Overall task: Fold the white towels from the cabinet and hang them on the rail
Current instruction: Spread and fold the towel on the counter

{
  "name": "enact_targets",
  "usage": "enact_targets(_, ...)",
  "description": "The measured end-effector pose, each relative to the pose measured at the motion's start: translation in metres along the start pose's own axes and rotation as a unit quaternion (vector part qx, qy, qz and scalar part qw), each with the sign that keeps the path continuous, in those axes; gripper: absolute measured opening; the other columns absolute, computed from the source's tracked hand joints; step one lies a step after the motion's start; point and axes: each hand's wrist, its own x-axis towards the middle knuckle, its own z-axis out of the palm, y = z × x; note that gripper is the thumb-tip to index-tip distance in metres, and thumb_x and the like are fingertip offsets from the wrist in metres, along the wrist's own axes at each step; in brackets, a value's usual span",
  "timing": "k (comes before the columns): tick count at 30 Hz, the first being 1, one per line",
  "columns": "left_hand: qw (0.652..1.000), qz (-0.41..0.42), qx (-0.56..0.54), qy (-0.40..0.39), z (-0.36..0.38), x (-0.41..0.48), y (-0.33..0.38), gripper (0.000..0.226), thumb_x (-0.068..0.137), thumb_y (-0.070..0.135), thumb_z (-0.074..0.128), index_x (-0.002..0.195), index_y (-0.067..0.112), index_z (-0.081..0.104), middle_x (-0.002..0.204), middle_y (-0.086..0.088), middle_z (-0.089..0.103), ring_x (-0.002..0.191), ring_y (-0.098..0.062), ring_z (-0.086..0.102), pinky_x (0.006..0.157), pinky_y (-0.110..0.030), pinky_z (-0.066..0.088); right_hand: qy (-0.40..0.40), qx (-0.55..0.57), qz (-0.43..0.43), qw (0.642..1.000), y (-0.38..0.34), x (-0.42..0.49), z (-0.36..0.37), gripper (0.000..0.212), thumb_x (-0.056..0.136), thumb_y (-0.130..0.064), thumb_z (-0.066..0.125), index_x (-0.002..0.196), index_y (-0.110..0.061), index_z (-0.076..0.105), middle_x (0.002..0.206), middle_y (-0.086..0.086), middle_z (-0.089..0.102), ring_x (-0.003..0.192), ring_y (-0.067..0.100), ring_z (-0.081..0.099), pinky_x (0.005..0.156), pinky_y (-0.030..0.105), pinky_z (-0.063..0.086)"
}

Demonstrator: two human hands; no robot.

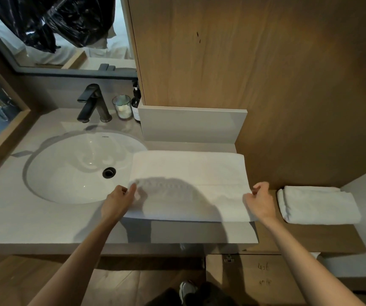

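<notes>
Standing at the desk (45, 217), a person has a white towel (188, 168) spread flat on it, just right of the sink (67, 173). The towel's left edge lies over the sink's rim. A faint line runs across the cloth's right half, near the front.

The left grip (120, 199) pinches the towel's near left edge between thumb and forefinger, and the cloth bunches slightly at the fingers. The right grip (259, 199) is curled at the near right edge. Its fingertips are turned away from me, but it seems to pinch the cloth there too. Both bare arms reach in from below, well apart, one at each side of the towel. Their shadow falls across the front half of the cloth.

A folded towel (316, 205) lies on the wooden shelf (332, 237) just right of the desk, apart from the spread one. Behind the sink stand a black tap (91, 102), a glass (122, 107) and a dark pump bottle (136, 102), close together. A mirror (67, 56) hangs above them, and a wood panel (244, 62) rises behind the towel. Below the desk a shoe (186, 290) shows on the floor.
</notes>
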Motion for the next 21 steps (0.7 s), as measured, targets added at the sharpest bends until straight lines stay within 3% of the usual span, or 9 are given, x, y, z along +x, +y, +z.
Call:
enact_targets(3,1.0,-0.012,-0.02,0.0,0.005,0.009,0.015,0.052,0.093,0.056,0.045,0.106,0.008,0.057,0.099,-0.009,0.063,0.093,-0.028,0.055,0.076,-0.035,0.039,-0.026,-0.011,0.039,0.999,-0.012,0.01,0.003,0.036,0.096,-0.034,0.054,0.119,-0.012,0.037,0.095,0.004,0.06,0.088,0.025,0.06,0.071,0.034,0.046)
enact_targets(5,0.999,-0.029,-0.025,0.008,0.011,0.01,0.022,0.046,0.093,0.05,0.045,0.106,0.007,0.056,0.102,-0.013,0.064,0.095,-0.032,0.056,0.075,-0.036,0.039,-0.027,-0.053,0.053,0.997,-0.012,0.015,0.009,0.036,0.099,-0.039,0.048,0.116,-0.008,0.042,0.101,0.01,0.062,0.093,0.03,0.06,0.072,0.034,0.046)
enact_targets(9,0.998,-0.005,0.019,0.064,0.022,0.002,0.022,0.034,0.1,0.043,0.035,0.098,0.01,0.044,0.095,-0.017,0.064,0.089,-0.037,0.058,0.07,-0.037,0.039,0.033,-0.111,-0.021,0.993,-0.003,0.01,0.016,0.023,0.103,-0.035,0.035,0.104,-0.012,0.04,0.073,0.005,0.059,0.061,0.022,0.057,0.048,0.032,0.042)
enact_targets(14,0.992,0.012,0.042,0.116,0.029,-0.004,0.018,0.034,0.101,0.047,0.03,0.096,0.015,0.039,0.083,-0.008,0.057,0.075,-0.03,0.054,0.066,-0.037,0.038,0.087,-0.128,-0.065,0.986,0.006,0.008,0.025,0.015,0.104,-0.034,0.033,0.098,-0.02,0.034,0.07,0.001,0.056,0.058,0.021,0.055,0.058,0.043,0.053)
enact_targets(18,0.988,0.014,0.029,0.152,0.034,-0.006,0.022,0.028,0.102,0.038,0.035,0.101,0.011,0.042,0.097,-0.011,0.056,0.079,-0.033,0.056,0.067,-0.041,0.042,0.126,-0.11,-0.065,0.984,0.004,0.007,0.025,0.009,0.101,-0.027,0.045,0.102,-0.02,0.041,0.091,0.003,0.059,0.069,0.018,0.054,0.061,0.036,0.049)
enact_targets(21,0.969,0.089,0.077,0.217,0.042,-0.009,0.023,0.029,0.098,0.019,0.05,0.123,0.004,0.047,0.124,-0.019,0.049,0.107,-0.038,0.052,0.086,-0.047,0.043,0.184,-0.19,-0.185,0.946,-0.001,0.002,0.031,0.021,0.094,-0.011,0.057,0.114,-0.014,0.055,0.113,0.006,0.058,0.098,0.022,0.053,0.082,0.036,0.047)
